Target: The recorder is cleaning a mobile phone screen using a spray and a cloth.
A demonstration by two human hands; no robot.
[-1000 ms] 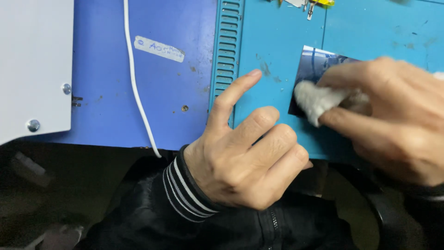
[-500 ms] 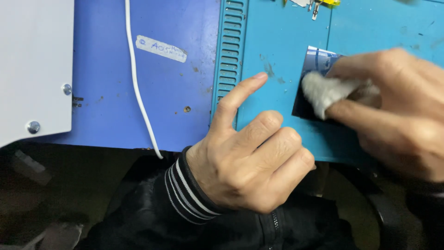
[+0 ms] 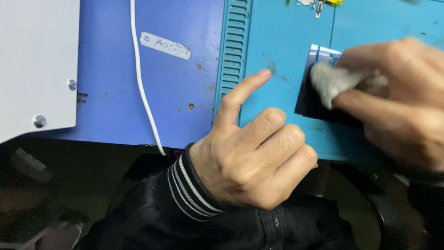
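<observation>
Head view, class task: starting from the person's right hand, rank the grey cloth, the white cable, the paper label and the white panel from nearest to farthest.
From the right hand:
1. Grey cloth, pinched in its fingers on the dark glossy plate.
2. Paper label, on the blue surface, left of the teal mat.
3. White cable, just left of the label.
4. White panel, far left edge.

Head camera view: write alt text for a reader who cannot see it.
The right hand presses a small grey-white wad of cloth onto a dark, glossy flat panel lying on a teal work mat. The left hand, in a black sleeve with a striped cuff, rests on the mat's near edge, index finger extended. A white cable crosses the blue bench.
</observation>
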